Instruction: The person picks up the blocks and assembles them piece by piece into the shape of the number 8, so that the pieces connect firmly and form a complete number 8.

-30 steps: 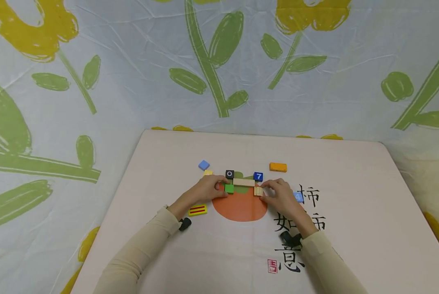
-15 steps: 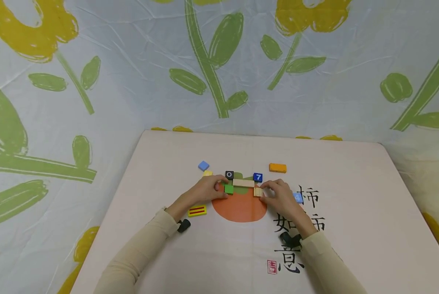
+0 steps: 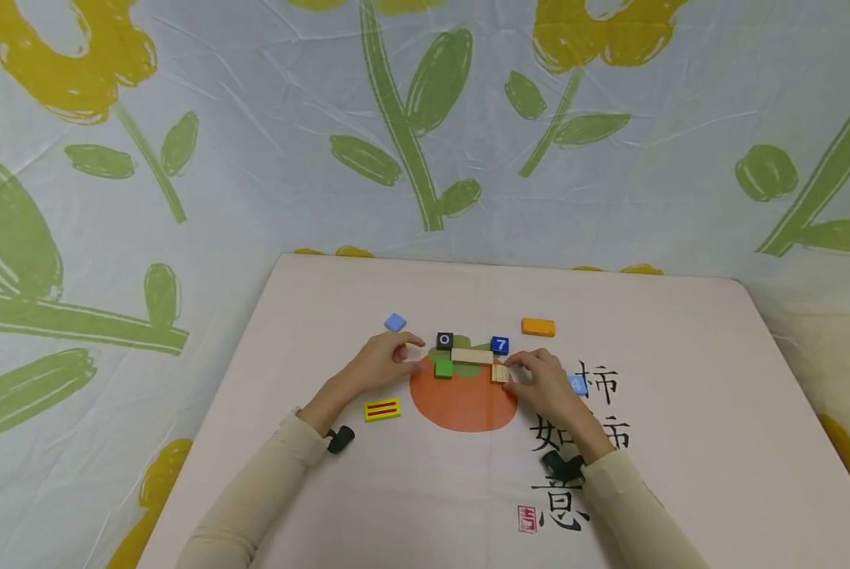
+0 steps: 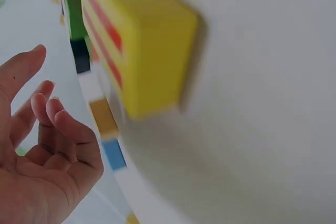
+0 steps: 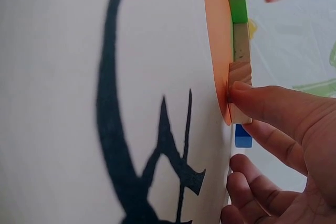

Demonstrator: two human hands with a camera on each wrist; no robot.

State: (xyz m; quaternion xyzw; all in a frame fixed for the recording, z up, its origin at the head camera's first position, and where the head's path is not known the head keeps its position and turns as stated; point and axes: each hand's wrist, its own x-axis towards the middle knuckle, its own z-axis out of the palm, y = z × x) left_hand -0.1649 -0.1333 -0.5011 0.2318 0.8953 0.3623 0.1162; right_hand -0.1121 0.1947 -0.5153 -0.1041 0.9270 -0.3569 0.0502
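Observation:
My left hand (image 3: 380, 363) is held just left of a green block (image 3: 443, 369), thumb and fingers parted with nothing between them. My right hand (image 3: 547, 383) pinches a small wooden block (image 3: 500, 374) between thumb and index finger; the right wrist view shows the thumb on its near face (image 5: 240, 72). Between the green and wooden blocks, slightly farther back, lies a long pale wooden block (image 3: 472, 356). A black block marked 0 (image 3: 444, 341) and a dark blue block marked 7 (image 3: 500, 344) stand at its two back corners.
A yellow block with red stripes (image 3: 382, 409) lies near my left wrist. Farther back are a light blue block (image 3: 395, 322) and an orange block (image 3: 538, 326). Another blue block (image 3: 577, 384) sits right of my right hand. A tan-yellow block (image 4: 104, 118) shows in the left wrist view.
My left hand has let go of the green block and moved left, leaving the block in place. The right hand keeps its pinch on the wooden block.

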